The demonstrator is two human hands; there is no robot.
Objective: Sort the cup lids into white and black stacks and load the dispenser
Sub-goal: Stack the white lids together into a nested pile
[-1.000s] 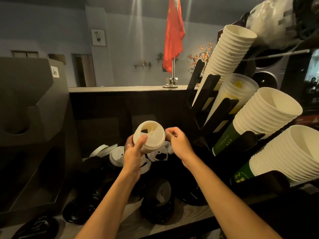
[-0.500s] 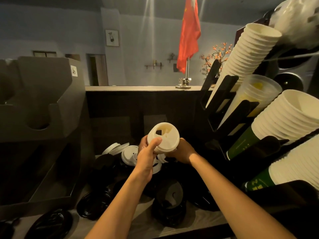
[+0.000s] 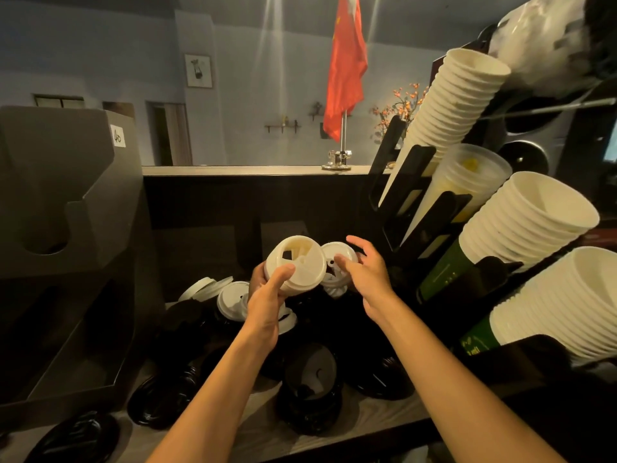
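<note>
Head camera looks down over a cluttered counter (image 3: 263, 432), and the sort is only partly done. The left hand (image 3: 265, 305) has its thumb and fingers wrapped round a short white stack (image 3: 300, 262) of nested lids, held up above the pile and tipped so the top lid faces us. Just beside it on the right, the right hand (image 3: 369, 279) brings in a single white lid (image 3: 334, 253), thumb pressed on its face and the other fingers fanned fairly straight behind its rim. That lid is nearly touching the stack but is not yet seated on it. Plenty is left: a few loose white lids (image 3: 232, 294) lie at the back of the heap just left of the left wrist, and the black lids (image 3: 310, 385) are scattered across the counter near and far, not gathered into a stack as far as I can see. The dispenser (image 3: 66, 195) stands off to the left with no lid showing in its cut-outs, though its slots are dark, so loading looks not yet started. Paper cups (image 3: 534, 215) in the rack on the right play no part. Against half a second ago, the right hand has come up: it was low behind the stack, fingers curled down at the pile, and now it is raised level with the stack, carrying a lid. The left hand's grip on the stack reads the same, just a touch higher in view.
</note>
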